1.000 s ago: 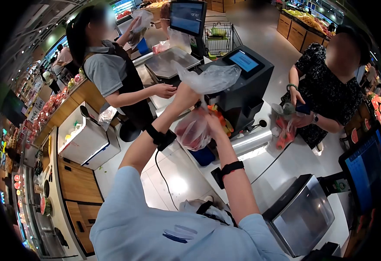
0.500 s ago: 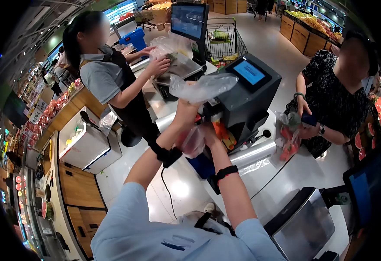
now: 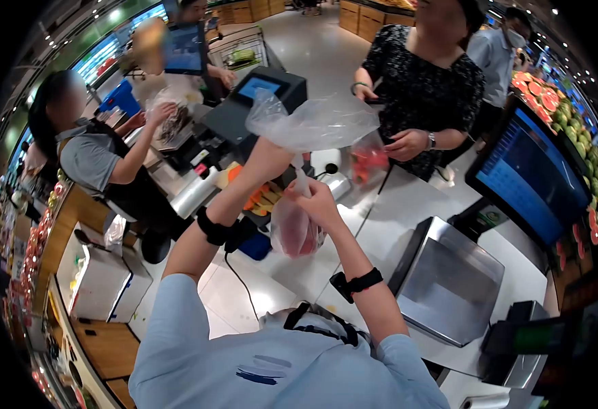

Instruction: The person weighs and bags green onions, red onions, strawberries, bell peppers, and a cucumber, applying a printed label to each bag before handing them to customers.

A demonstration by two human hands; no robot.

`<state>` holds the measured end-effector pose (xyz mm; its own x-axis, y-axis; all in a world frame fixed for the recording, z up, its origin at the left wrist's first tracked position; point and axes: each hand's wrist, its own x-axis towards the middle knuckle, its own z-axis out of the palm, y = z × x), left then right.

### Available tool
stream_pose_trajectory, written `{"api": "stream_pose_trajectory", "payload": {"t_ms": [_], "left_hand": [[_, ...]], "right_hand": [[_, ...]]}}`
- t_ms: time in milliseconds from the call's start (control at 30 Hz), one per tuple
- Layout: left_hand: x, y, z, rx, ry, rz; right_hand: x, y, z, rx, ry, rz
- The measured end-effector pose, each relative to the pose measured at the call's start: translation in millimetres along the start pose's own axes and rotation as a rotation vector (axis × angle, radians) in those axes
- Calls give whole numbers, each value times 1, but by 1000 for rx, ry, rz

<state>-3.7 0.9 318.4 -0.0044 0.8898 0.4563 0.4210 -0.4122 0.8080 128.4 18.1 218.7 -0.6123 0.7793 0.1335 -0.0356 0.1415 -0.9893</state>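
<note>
My left hand [image 3: 273, 159] is closed on the upper part of a clear plastic bag [image 3: 326, 123], whose loose end spreads out to the right above it. Just below and to the right, my right hand [image 3: 317, 203] pinches the bag's twisted neck. The filled lower part of the bag [image 3: 293, 228] hangs under my hands and holds something pink-red that I cannot make out. Orange and yellow items [image 3: 261, 199] lie on the counter behind my left forearm.
A metal-topped scale [image 3: 452, 283] and a blue-screened monitor [image 3: 531, 174] stand at the right. A grey machine [image 3: 255, 102] is ahead. A co-worker [image 3: 94, 157] handles a bag at the left. Across the counter, a person in black [image 3: 422, 82] stands by a bag of red items [image 3: 367, 160].
The view has turned to the right. My hands have lifted the bag clear of the machine, and its twisted neck now shows between them. The person in black has shifted their hands.
</note>
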Motion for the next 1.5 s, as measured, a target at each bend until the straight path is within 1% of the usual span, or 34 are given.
{"api": "stream_pose_trajectory", "payload": {"t_ms": [67,100,133,167,200,267,300,333,367,400,467,500,533,567,600,633,667,700,733,767,800,833,867,933,967,1000,1067,1100,1133,1167,1233,1367,1467,1500], "left_hand": [[26,-6,32,-32,-138,42],[35,-5,51,-45,-151,54],[43,-3,70,-99,-100,8],[51,-2,87,-151,-49,-40],[62,0,100,-166,-95,-159],[79,10,122,-118,-168,-187],[88,12,134,-123,-174,-172],[98,8,148,-133,-167,-246],[108,1,161,-143,-159,-320],[115,-10,170,-148,-163,-300],[128,-28,188,-198,-201,-160],[136,-24,192,33,-269,-250],[143,-21,195,265,-332,-328],[143,-28,199,96,-273,-401],[140,-38,203,-75,-226,-473],[132,-35,203,-222,-195,-397],[127,-35,201,-367,-165,-333],[133,-39,199,-220,-194,-300],[136,-42,201,-71,-217,-271],[131,-39,207,-79,-232,-263],[121,-36,210,-249,-143,-162],[110,-33,210,-416,-48,-64],[98,-32,209,-418,-50,-65],[70,-34,206,-516,-129,-91],[52,-39,206,-480,-131,-88],[34,-59,207,-444,-158,-67],[-7,-69,209,-425,-174,-223],[-25,-74,212,-414,-224,-248],[-41,-82,216,-425,-222,-298],[-56,-87,222,-440,-221,-351],[-75,-76,228,-414,-248,-384],[-98,-63,249,-377,-310,-411],[-112,-49,268,-365,-352,-426],[-115,-45,274,-354,-366,-402]], "right_hand": [[-15,11,-27,-155,209,16],[-21,19,-42,-119,256,-47],[-24,34,-60,-127,273,-48],[-25,53,-78,-178,388,-95],[-29,61,-93,-227,500,-141],[-43,73,-117,-612,755,-225],[-42,88,-131,-631,795,-168],[-40,108,-142,-639,808,-176],[-37,129,-154,-406,887,-160],[-35,143,-165,-169,953,-150],[-38,153,-181,-200,930,-162],[-43,141,-183,-174,898,-183],[-50,130,-183,-161,909,-120],[-53,127,-187,-128,888,-82],[-57,121,-186,54,840,-76],[-57,136,-190,-40,885,-12],[-60,132,-188,55,909,-46],[-58,139,-190,105,915,-63],[-60,131,-192,94,938,-72],[-67,118,-188,103,932,33],[-71,112,-185,115,919,140],[-70,132,-193,116,894,163],[-76,126,-193,114,896,165],[-96,98,-192,284,852,157],[-107,87,-192,258,864,115],[-117,78,-195,264,864,124],[-141,60,-197,364,865,11],[-158,46,-194,380,851,-53],[-176,29,-194,392,849,-119],[-196,18,-195,359,877,-153],[-243,6,-204,278,938,-239],[-346,-12,-218,77,1233,-193],[-419,-6,-231,-55,1371,-211],[-434,-2,-239,-148,1420,-225]]}}
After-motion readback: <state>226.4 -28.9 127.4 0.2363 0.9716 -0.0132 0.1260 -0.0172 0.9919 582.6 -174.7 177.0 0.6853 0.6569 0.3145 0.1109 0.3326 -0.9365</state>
